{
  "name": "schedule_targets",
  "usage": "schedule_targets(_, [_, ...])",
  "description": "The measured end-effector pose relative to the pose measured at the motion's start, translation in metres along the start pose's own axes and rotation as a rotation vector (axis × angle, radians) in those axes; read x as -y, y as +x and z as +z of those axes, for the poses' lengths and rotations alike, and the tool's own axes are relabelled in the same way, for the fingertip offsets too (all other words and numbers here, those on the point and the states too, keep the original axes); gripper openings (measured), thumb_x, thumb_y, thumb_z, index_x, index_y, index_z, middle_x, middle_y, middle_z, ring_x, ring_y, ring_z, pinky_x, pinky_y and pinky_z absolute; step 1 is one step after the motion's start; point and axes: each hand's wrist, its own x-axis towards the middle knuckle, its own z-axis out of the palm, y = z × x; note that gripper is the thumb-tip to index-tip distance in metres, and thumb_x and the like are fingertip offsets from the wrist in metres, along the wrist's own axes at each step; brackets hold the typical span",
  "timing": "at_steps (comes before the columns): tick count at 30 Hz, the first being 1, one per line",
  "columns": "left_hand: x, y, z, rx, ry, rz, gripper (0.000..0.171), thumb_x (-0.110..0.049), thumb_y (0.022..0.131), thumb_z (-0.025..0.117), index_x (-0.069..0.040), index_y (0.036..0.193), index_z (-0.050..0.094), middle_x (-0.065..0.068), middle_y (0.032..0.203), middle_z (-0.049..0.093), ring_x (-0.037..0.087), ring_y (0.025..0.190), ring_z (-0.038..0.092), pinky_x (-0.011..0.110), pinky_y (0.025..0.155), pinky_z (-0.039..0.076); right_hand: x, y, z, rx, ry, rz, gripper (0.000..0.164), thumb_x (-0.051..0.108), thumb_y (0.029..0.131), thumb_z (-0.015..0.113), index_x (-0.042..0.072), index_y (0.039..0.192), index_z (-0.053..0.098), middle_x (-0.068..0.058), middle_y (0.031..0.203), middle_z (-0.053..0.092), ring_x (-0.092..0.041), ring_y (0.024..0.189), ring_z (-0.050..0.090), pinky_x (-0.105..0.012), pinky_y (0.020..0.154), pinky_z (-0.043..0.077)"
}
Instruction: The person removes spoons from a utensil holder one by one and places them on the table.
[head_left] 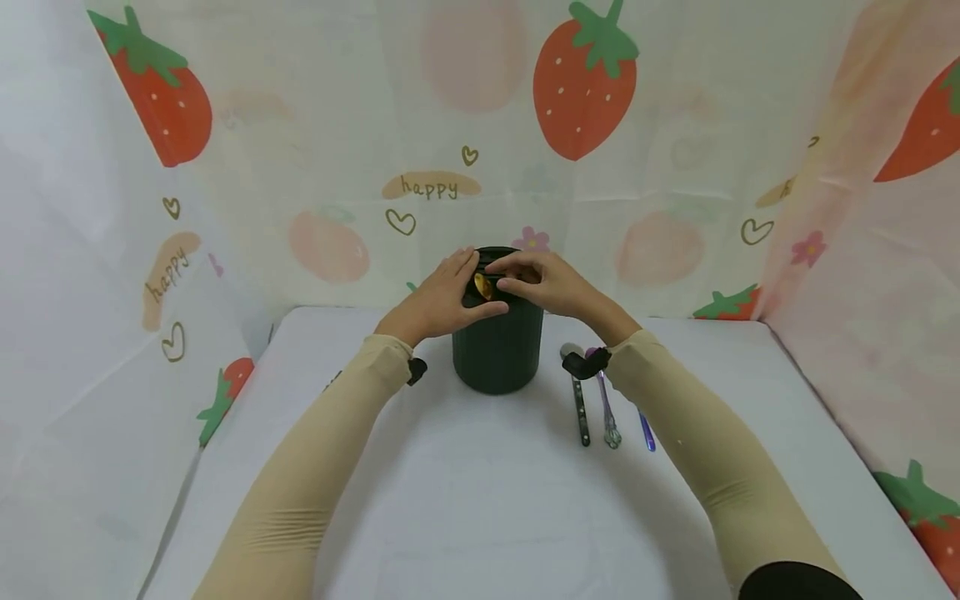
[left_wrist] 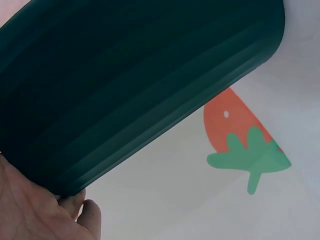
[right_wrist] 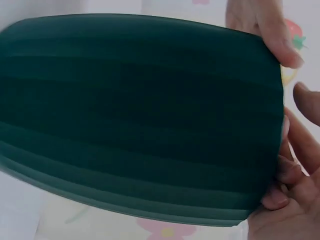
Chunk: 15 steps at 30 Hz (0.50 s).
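Note:
A dark green ribbed container [head_left: 497, 354] stands upright on the table between the hands. My left hand [head_left: 438, 296] holds its left upper side, the thumb lying across the front just below the rim. My right hand [head_left: 555, 283] is over the right side of the mouth with fingers bent at the rim and thumb apart from them. A shiny gold piece, rounded like a spoon bowl [head_left: 483, 286], shows at the mouth between both hands. Most of it is hidden. In the right wrist view, the container [right_wrist: 135, 120] fills the middle, with my right fingers at its rim.
To the right of the container lie a spoon with a black handle [head_left: 581, 412], a utensil with an ornate clear end [head_left: 612, 433] and a blue handle [head_left: 647, 431], partly covered by my right forearm. Behind the white table [head_left: 480, 517] hangs a strawberry-print cloth [head_left: 337, 125].

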Motion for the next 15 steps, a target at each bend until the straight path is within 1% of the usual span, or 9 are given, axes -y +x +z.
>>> schedule_targets(4, [0.000, -0.002, 0.002, 0.001, 0.004, -0.002, 0.119, -0.087, 0.095, 0.047, -0.011, 0.174, 0.002, 0.007, 0.181, -0.002, 0.028, 0.168, -0.003, 0.050, 0.136, 0.007, 0.003, 0.002, -0.002, 0.050, -0.017, 0.006, 0.032, 0.014, 0.109, 0.066, 0.003, 0.140, 0.070, -0.011, 0.099, 0.065, -0.024, 0.077, 0.054, -0.027, 0.068, 0.045])
schedule_targets(8, [-0.001, -0.004, 0.003, -0.014, 0.007, -0.009, 0.118, -0.087, 0.095, 0.048, -0.011, 0.174, 0.003, 0.006, 0.182, -0.002, 0.028, 0.168, -0.002, 0.050, 0.136, 0.008, 0.006, 0.003, -0.003, 0.076, -0.061, 0.013, 0.034, 0.018, 0.109, 0.067, 0.006, 0.141, 0.070, -0.010, 0.097, 0.064, -0.023, 0.075, 0.051, -0.029, 0.068, 0.044])
schedule_targets(11, [-0.002, -0.004, 0.003, -0.025, 0.010, -0.009, 0.118, -0.086, 0.095, 0.048, -0.011, 0.174, 0.004, 0.007, 0.182, -0.001, 0.029, 0.168, -0.001, 0.051, 0.136, 0.009, 0.009, 0.004, -0.004, 0.097, -0.072, 0.033, 0.035, 0.019, 0.109, 0.066, 0.007, 0.142, 0.069, -0.011, 0.097, 0.064, -0.024, 0.076, 0.050, -0.031, 0.069, 0.042])
schedule_targets(15, [-0.004, -0.005, 0.002, -0.023, 0.006, -0.010, 0.118, -0.086, 0.095, 0.049, -0.011, 0.174, 0.004, 0.007, 0.182, -0.001, 0.027, 0.168, -0.002, 0.050, 0.136, 0.008, 0.015, 0.004, -0.005, 0.130, -0.097, 0.068, 0.037, 0.021, 0.110, 0.065, 0.008, 0.145, 0.067, -0.011, 0.099, 0.065, -0.024, 0.080, 0.053, -0.033, 0.072, 0.044])
